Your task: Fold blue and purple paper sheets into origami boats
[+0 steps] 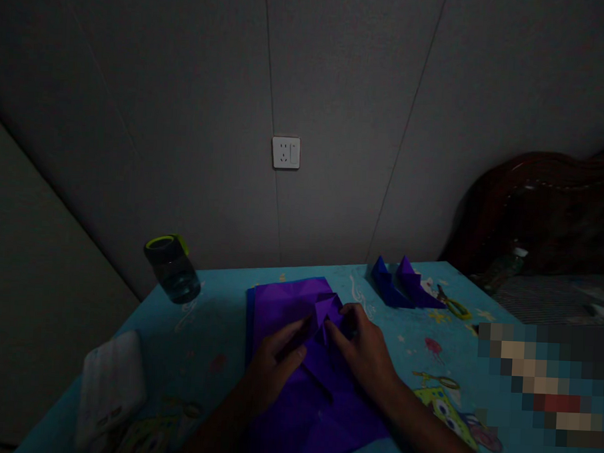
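Observation:
A small folded purple paper piece point(327, 312) sits on top of a stack of purple paper sheets point(283, 299) on the blue cartoon-print table point(219, 296). My left hand point(272, 367) pinches the piece's left side with its fingers closed. My right hand point(364, 349) grips its right side, fingers curled over it. Both forearms reach in from the bottom edge, lying over the sheets.
Two finished folded paper shapes, one blue point(387, 281) and one purple point(415, 283), stand at the back right beside small scissors point(451, 304). A dark jar with a green rim point(172, 267) stands back left. A white packet point(112, 385) lies front left. A wall socket point(286, 152) is behind.

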Available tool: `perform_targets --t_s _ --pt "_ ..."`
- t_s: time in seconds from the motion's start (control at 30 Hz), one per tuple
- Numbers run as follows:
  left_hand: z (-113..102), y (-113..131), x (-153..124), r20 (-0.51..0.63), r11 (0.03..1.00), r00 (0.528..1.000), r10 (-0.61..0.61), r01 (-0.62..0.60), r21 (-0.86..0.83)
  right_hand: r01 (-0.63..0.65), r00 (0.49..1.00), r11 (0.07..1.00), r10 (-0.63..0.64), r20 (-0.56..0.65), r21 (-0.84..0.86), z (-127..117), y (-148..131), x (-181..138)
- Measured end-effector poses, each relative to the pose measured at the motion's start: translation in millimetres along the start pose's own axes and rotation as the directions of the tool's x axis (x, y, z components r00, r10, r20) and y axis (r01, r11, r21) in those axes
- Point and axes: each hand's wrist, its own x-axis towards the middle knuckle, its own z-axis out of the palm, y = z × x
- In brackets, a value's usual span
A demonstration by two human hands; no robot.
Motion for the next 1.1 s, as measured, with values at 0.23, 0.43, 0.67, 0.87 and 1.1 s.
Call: perform_targets --t_s 0.23,0.43,0.67,0.87,1.1 --pt "-1 8 7 -0.195 0.999 0.980 -0.044 0.039 -0.030 -0.018 0.999 0.993 0.012 0.052 0.116 -7 -4 3" --pt "-10 -14 14 -0.417 0.971 0.884 -0.211 0.139 -0.197 -0.034 0.995 0.983 0.016 0.099 0.182 -11 -3 5" --pt "-12 -12 20 -0.428 0.935 0.869 -0.249 0.101 -0.340 -0.428 0.902 0.460 0.264 0.341 0.777 -25 -5 21" --pt "-13 4 18 -0.403 0.917 0.874 -0.273 0.111 -0.382 -0.406 0.908 0.312 0.245 0.340 0.859 -40 -5 28" --pt "-35 1 19 -0.556 0.988 0.819 -0.145 0.149 -0.038 -0.353 0.934 0.508 0.243 0.263 0.786 -62 19 39"
